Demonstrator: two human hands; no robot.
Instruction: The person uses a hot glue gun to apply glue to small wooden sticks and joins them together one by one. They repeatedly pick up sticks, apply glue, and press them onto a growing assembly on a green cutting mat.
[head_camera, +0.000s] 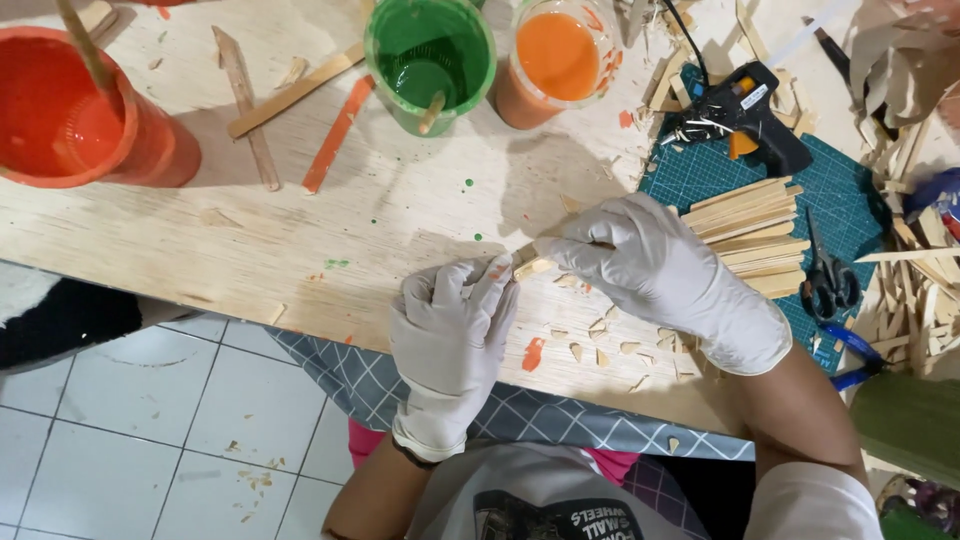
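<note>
Head view: my gloved left hand (452, 335) and right hand (640, 262) both pinch a short wooden stick (533, 262) between them at the table edge (300, 300), long axis running left-right, right hand nearer.

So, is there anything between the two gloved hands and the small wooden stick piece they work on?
No, nothing visible stands between them. The left hand and the right hand both already touch the small wooden stick piece, pinching it from either side above the plywood table. Only wood chips lie below, out of the way.
</note>
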